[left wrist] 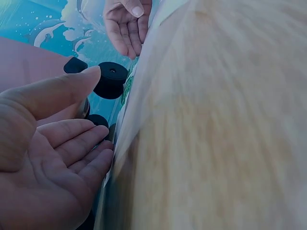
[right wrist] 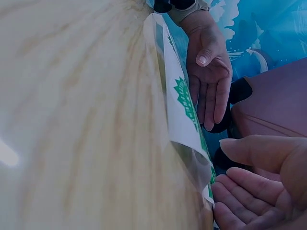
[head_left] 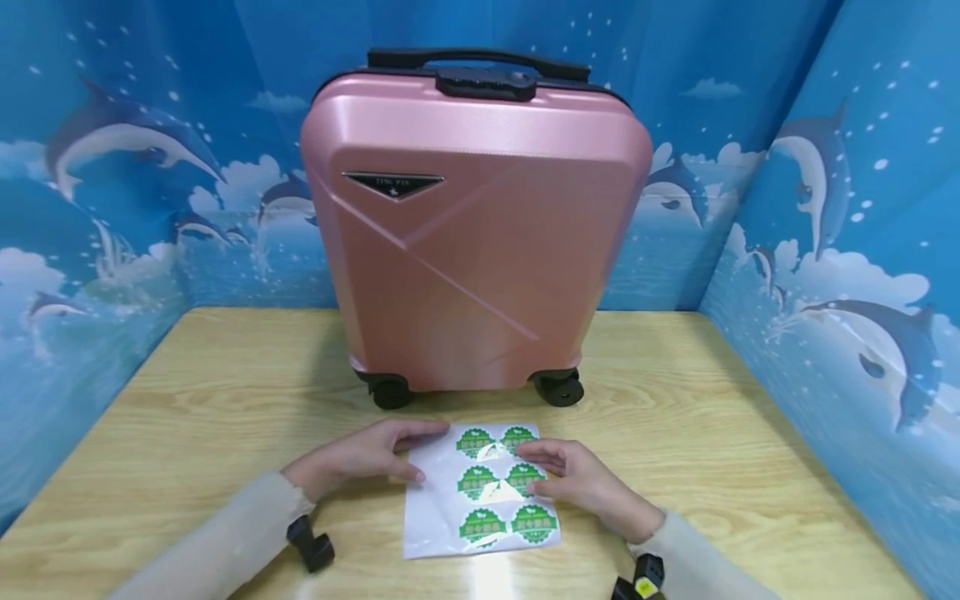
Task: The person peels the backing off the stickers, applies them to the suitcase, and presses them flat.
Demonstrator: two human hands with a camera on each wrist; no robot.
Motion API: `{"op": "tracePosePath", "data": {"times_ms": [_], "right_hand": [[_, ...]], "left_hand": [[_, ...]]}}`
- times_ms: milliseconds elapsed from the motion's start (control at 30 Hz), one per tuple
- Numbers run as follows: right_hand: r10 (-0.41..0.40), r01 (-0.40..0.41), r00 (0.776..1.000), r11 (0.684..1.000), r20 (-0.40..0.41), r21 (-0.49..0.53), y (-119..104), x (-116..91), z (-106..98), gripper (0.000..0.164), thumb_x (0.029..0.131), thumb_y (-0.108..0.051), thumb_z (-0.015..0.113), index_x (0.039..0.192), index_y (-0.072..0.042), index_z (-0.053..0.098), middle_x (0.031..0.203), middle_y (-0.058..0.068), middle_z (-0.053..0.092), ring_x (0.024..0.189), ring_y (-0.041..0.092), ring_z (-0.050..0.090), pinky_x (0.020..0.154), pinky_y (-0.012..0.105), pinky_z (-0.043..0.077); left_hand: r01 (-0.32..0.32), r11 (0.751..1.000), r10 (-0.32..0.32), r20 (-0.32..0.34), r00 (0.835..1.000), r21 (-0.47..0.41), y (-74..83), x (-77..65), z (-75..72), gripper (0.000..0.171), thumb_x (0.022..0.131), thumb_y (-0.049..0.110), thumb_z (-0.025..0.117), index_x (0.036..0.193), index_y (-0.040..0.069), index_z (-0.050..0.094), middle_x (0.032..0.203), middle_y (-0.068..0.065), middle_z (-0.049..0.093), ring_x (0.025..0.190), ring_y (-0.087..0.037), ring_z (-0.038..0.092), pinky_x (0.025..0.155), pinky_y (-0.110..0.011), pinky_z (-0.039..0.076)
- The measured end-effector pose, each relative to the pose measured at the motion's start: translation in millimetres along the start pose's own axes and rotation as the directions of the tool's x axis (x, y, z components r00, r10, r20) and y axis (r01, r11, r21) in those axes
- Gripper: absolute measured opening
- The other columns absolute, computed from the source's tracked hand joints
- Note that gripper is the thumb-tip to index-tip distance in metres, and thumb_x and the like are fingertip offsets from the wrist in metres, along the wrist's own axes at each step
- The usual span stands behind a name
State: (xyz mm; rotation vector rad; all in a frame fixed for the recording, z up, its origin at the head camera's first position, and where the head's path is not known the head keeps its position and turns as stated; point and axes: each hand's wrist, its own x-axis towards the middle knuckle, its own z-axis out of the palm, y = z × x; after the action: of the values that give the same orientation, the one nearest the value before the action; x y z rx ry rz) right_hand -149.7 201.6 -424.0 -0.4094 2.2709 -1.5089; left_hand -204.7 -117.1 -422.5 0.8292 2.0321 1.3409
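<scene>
A white sheet of round green stickers (head_left: 482,527) lies on the table in front of the suitcase, several stickers in two columns. My left hand (head_left: 372,454) is at the sheet's upper left edge, fingers extended and thumb apart. At the right side, my right hand (head_left: 577,479) rests over the upper right stickers with fingers loosely bent and thumb spread. The left wrist view shows the left palm (left wrist: 53,177) with nothing in it. In the right wrist view, the sheet (right wrist: 184,120) has a slightly raised, curling edge beside the right fingers (right wrist: 240,201).
A pink hard-shell suitcase (head_left: 480,250) stands upright behind the sheet on black wheels (head_left: 561,389), with a black handle (head_left: 480,58) on top. Blue dolphin-print curtains (head_left: 112,150) enclose the wooden table (head_left: 225,400) at the back and sides.
</scene>
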Motion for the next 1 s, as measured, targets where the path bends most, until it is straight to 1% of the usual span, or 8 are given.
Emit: {"op": "tracePosePath", "data": {"times_ms": [167,400,633,700,800,867,933,1000], "right_hand": [[-0.012,0.012,1.0,1.0,0.003,-0.015,-0.3,0.4,-1.6,0.05,0.082,-0.009,0.07,0.126,0.005,0.052,0.129,0.021,0.054,0.122,0.035,0.049,0.105,0.045,0.036],[0.041,-0.042,0.999,0.999,0.01,0.034,-3.9,-0.9,-2.6,0.052,0.083,-0.012,0.07,0.129,0.003,0.051,0.132,0.019,0.053,0.125,0.034,0.047,0.107,0.047,0.032],[0.034,-0.035,0.999,0.999,0.013,0.031,-4.9,-1.5,-3.7,0.05,0.086,-0.014,0.068,0.129,0.003,0.051,0.132,0.019,0.052,0.125,0.034,0.046,0.107,0.047,0.033],[0.03,-0.03,0.999,0.999,0.014,0.031,-4.6,-0.8,-3.9,0.05,0.086,-0.014,0.069,0.129,0.003,0.051,0.132,0.019,0.053,0.125,0.033,0.047,0.107,0.046,0.033],[-0.003,0.003,1.0,1.0,0.011,-0.001,-5.2,0.3,-3.7,0.05,0.085,-0.014,0.069,0.128,0.003,0.052,0.131,0.019,0.054,0.123,0.033,0.049,0.105,0.044,0.036],[-0.039,0.039,0.999,0.999,0.009,-0.035,-6.6,1.3,-3.3,0.048,0.085,-0.013,0.069,0.127,0.003,0.053,0.128,0.019,0.056,0.12,0.033,0.052,0.103,0.041,0.04],[-0.087,0.088,0.996,0.993,0.012,-0.074,-9.2,2.8,-2.5,0.046,0.085,-0.012,0.069,0.125,0.004,0.054,0.125,0.019,0.058,0.116,0.033,0.055,0.099,0.038,0.043],[-0.111,0.112,0.994,0.988,0.013,-0.104,-13.2,4.5,-1.2,0.044,0.085,-0.013,0.069,0.124,0.004,0.056,0.122,0.019,0.06,0.112,0.032,0.057,0.096,0.036,0.046]], "left_hand": [[0.009,0.999,-0.009,0.004,1.0,-0.033,0.6,0.0,1.1,0.072,0.079,0.007,0.074,0.141,-0.003,0.038,0.148,-0.018,0.034,0.138,-0.035,0.025,0.112,-0.048,0.02],[0.017,0.998,-0.017,0.006,1.0,-0.053,1.5,1.6,1.4,0.07,0.08,0.007,0.073,0.14,-0.003,0.038,0.147,-0.019,0.035,0.137,-0.036,0.026,0.111,-0.049,0.021],[0.016,0.996,-0.017,-0.012,1.0,-0.09,3.1,2.3,2.7,0.068,0.08,0.007,0.072,0.139,-0.003,0.041,0.146,-0.019,0.037,0.136,-0.036,0.03,0.111,-0.047,0.024],[0.005,0.995,-0.007,-0.017,1.0,-0.096,3.0,2.1,2.5,0.067,0.08,0.008,0.072,0.139,-0.003,0.041,0.146,-0.019,0.038,0.136,-0.036,0.031,0.111,-0.047,0.024],[0.015,0.994,-0.018,-0.028,0.999,-0.113,4.1,1.0,1.3,0.065,0.082,0.009,0.07,0.14,-0.001,0.041,0.146,-0.016,0.039,0.136,-0.034,0.032,0.111,-0.047,0.024],[0.002,0.995,-0.006,-0.044,0.999,-0.097,6.1,0.6,-0.4,0.064,0.083,0.009,0.069,0.14,-0.001,0.041,0.145,-0.016,0.039,0.134,-0.034,0.034,0.11,-0.048,0.026],[0.003,0.996,-0.01,-0.071,0.997,-0.088,7.9,0.2,-2.0,0.062,0.085,0.009,0.069,0.139,-0.001,0.041,0.144,-0.016,0.041,0.133,-0.034,0.037,0.108,-0.049,0.029],[-0.021,0.998,0.015,-0.098,0.995,-0.062,8.8,0.8,-3.6,0.06,0.085,0.008,0.068,0.138,-0.003,0.042,0.142,-0.02,0.042,0.13,-0.036,0.04,0.106,-0.05,0.032]]}}
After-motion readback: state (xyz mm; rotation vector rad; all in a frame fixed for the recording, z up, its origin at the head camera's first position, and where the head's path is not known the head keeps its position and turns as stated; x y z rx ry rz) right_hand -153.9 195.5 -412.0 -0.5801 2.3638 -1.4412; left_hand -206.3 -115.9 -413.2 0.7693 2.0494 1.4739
